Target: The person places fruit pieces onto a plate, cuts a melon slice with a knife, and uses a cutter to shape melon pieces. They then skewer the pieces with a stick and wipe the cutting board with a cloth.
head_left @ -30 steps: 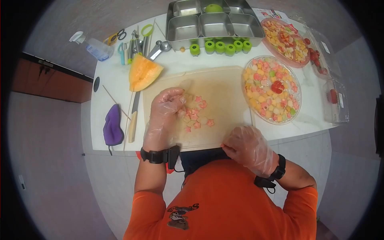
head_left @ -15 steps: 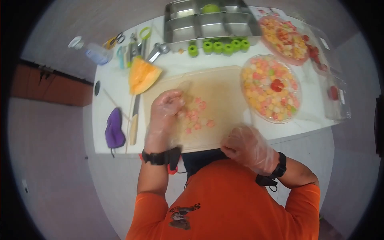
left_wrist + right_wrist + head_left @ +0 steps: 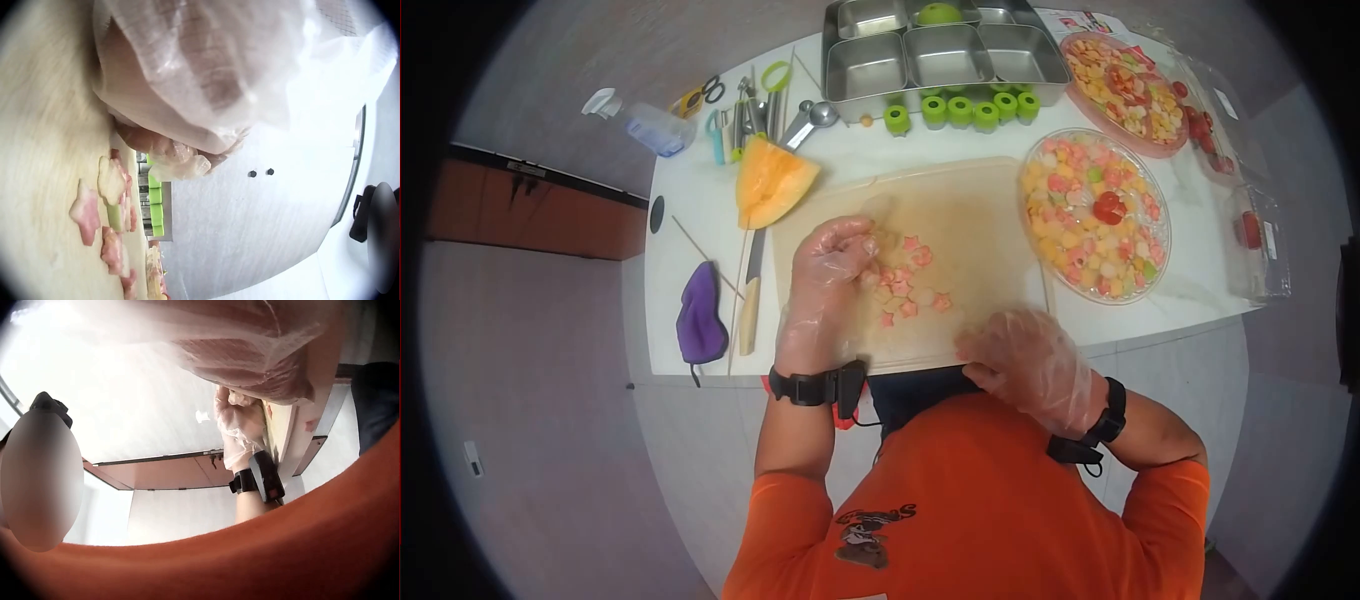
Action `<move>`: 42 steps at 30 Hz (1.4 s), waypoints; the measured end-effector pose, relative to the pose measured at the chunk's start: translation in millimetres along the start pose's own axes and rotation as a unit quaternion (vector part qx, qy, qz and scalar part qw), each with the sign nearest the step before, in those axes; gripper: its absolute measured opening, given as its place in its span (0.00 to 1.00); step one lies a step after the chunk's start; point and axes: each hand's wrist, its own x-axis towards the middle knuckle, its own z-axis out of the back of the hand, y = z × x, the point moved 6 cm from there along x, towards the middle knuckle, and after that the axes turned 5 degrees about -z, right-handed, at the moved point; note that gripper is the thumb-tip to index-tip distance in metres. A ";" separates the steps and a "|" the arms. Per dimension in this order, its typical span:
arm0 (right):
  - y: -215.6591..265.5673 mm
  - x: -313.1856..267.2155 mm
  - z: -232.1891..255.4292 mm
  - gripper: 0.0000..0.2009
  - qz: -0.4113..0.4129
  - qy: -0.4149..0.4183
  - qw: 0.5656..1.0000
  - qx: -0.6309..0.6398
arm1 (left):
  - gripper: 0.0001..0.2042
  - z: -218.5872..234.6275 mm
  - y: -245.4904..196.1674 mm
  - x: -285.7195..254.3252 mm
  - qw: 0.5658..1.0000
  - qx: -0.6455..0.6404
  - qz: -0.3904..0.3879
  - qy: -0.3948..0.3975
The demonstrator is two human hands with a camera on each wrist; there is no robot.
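White counter (image 3: 690,200), frame centre. Cutting board (image 3: 970,220) at centre. Left hand (image 3: 825,265), gloved, fingers curled, pinching a fruit piece (image 3: 178,164) at board's left. Right hand (image 3: 1025,362), gloved, curled over board's lower edge; grasp cannot be told. Star-cut fruit pieces (image 3: 905,285), mid-board.

White counter (image 3: 690,215), carrying a pale cutting board (image 3: 960,235) at centre, with a melon wedge (image 3: 768,182) at its 10 o'clock, a wooden-handled knife (image 3: 750,295) along its 9 o'clock edge, and a purple cloth (image 3: 700,322) plus a thin skewer (image 3: 705,255) farther out at 9. At 12 o'clock, a steel compartment tray (image 3: 940,55) fronted by a row of green cutters (image 3: 960,108); at 11, a spray bottle (image 3: 640,118), scissors (image 3: 700,95) and metal scoops (image 3: 805,120). At 3 o'clock, a clear plate of mixed fruit pieces (image 3: 1095,215), a pink plate of the same (image 3: 1125,90) at 1, and clear plastic boxes (image 3: 1255,245) at the far right edge.
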 end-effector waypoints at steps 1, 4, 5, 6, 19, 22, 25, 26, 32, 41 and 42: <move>2.2 0.6 -1.2 0.13 0.007 -0.003 1.000 -0.018 | 0.11 -1.4 0.5 0.2 1.000 -0.023 0.001 0.008; 3.7 3.2 -4.9 0.09 0.011 -0.010 0.999 -0.040 | 0.12 -4.0 -2.1 -2.5 1.000 -0.028 0.007 -0.006; 3.5 3.8 -5.9 0.08 0.008 -0.014 0.999 -0.041 | 0.12 -3.6 -1.8 -2.5 1.000 -0.028 0.008 -0.006; 3.3 4.6 -5.9 0.08 0.008 -0.014 0.999 -0.041 | 0.12 -3.4 -1.7 -2.4 1.000 -0.028 0.008 -0.003; -1.7 -3.3 -4.2 0.06 0.054 -0.077 0.995 -0.037 | 0.14 -2.6 2.1 2.9 0.999 0.033 -0.033 0.019; -1.4 -0.4 -9.8 0.05 0.035 -0.015 0.998 -0.053 | 0.13 -4.3 -2.8 -1.2 0.999 0.014 -0.031 0.005; 0.3 0.4 -13.7 0.03 0.001 0.022 0.998 -0.064 | 0.12 -3.0 -3.9 -2.4 1.000 0.023 -0.019 0.008; 0.4 -0.2 -10.8 0.03 0.013 -0.002 0.999 -0.048 | 0.13 -2.5 -4.6 -2.3 0.999 0.025 -0.020 0.002; -7.0 0.3 47.1 0.03 -0.025 -0.055 0.997 0.038 | 0.13 -5.8 -3.2 1.6 0.999 -0.005 -0.034 -0.002; -73.8 -62.8 116.9 0.08 -0.226 -0.338 0.890 0.207 | 0.12 -5.3 -4.9 -5.6 0.999 0.040 -0.020 -0.018; -78.6 -67.5 116.7 0.08 -0.225 -0.336 0.889 0.213 | 0.12 -8.9 -6.6 -9.2 0.998 0.049 -0.025 -0.017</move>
